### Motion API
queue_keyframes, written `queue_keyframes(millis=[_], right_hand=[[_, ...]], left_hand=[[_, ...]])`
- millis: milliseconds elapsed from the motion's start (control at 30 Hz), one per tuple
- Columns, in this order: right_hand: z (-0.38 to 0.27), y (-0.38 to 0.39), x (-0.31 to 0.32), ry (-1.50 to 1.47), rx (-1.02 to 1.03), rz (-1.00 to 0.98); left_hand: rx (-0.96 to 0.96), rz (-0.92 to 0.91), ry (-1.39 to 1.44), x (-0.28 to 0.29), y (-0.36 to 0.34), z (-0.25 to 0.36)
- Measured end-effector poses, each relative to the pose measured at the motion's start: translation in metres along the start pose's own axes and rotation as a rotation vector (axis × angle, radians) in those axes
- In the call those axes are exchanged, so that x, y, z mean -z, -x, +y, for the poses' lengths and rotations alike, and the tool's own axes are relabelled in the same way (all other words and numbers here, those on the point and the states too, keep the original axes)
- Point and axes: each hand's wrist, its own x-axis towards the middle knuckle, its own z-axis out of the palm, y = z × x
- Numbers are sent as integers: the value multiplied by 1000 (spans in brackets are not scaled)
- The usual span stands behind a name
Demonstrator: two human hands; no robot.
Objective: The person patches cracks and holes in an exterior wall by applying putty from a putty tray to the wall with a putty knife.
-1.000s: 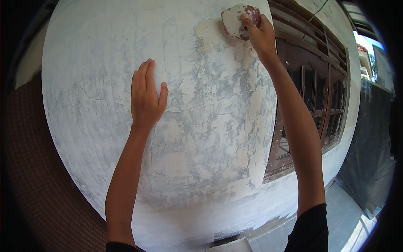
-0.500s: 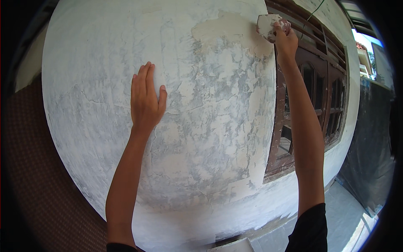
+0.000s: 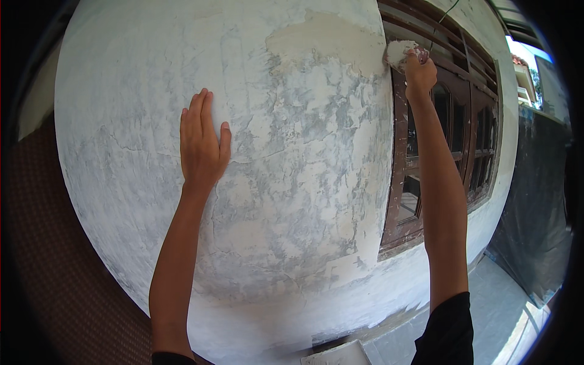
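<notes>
My right hand (image 3: 420,76) is raised and closed round the handle of a putty knife (image 3: 399,53), whose blade is caked with whitish filler. The blade is at the upper left edge of the brown wooden window frame (image 3: 395,213), beside a beige filler patch (image 3: 328,39) on the wall; whether it touches the frame I cannot tell. My left hand (image 3: 203,146) lies flat against the patchy white-and-grey wall (image 3: 286,201), fingers pointing up and thumb apart, with nothing in it.
Brown slats run across the top of the window, with glazed panels (image 3: 443,115) below. A thin green cable (image 3: 449,13) hangs over it. Dark sheeting (image 3: 535,201) stands at the right, above grey floor tiles (image 3: 499,304). A brown patterned surface (image 3: 67,261) borders the wall at the left.
My right hand has moved slightly right and down with the putty knife, whose blade has turned and gone from the wall's edge toward the window frame. My left hand stays flat on the wall.
</notes>
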Motion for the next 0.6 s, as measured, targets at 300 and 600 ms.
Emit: queue_keyframes(millis=[300, 600], right_hand=[[-108, 128, -72, -113, 469, -451], [10, 21, 21, 109, 35, -98]], left_hand=[[9, -19, 8, 2, 3, -5], [29, -6, 2, 0, 3, -2]])
